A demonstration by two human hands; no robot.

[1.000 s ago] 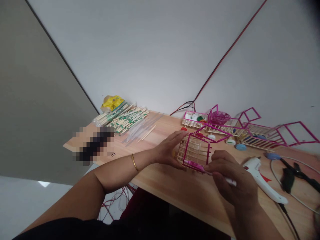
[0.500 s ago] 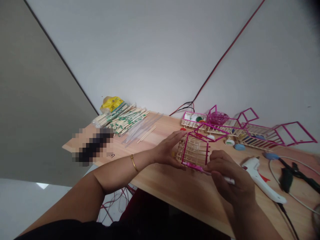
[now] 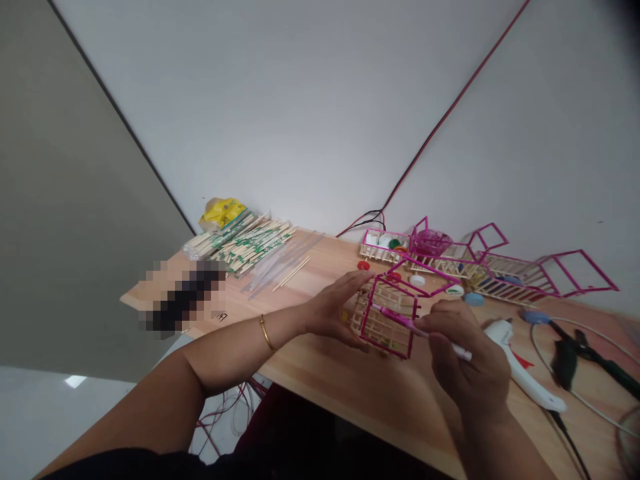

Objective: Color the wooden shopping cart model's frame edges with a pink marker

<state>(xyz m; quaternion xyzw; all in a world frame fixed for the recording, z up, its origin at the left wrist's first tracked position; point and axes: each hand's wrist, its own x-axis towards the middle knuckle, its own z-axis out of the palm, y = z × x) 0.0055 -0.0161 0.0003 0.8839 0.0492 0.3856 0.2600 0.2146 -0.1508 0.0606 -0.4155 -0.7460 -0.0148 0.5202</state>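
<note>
My left hand (image 3: 334, 308) grips the side of a small basket-like frame (image 3: 389, 325) built from bamboo sticks, its edges coloured magenta. Between thumb and fingers, my right hand (image 3: 470, 353) holds a slim white-handled paintbrush (image 3: 397, 316), stained pink toward its tip. The brush lies across the frame's open face, near its upper left edge. Whether the tip touches the frame I cannot tell. Just behind, a magenta stick outline (image 3: 440, 288) rises from the frame.
Similar magenta-edged stick carts (image 3: 520, 270) line the wall, beside a pink bowl (image 3: 434, 241). Bottle caps (image 3: 417, 281) lie before them. A white glue gun (image 3: 530, 377) and a black clamp-like tool (image 3: 565, 360) are at right. Bundled bamboo sticks (image 3: 255, 243) and clear strips (image 3: 280, 267) lie left.
My right hand has moved the paintbrush from the frame's lower edge up across its open face. The frame has tipped slightly in my left hand, which keeps its grip.
</note>
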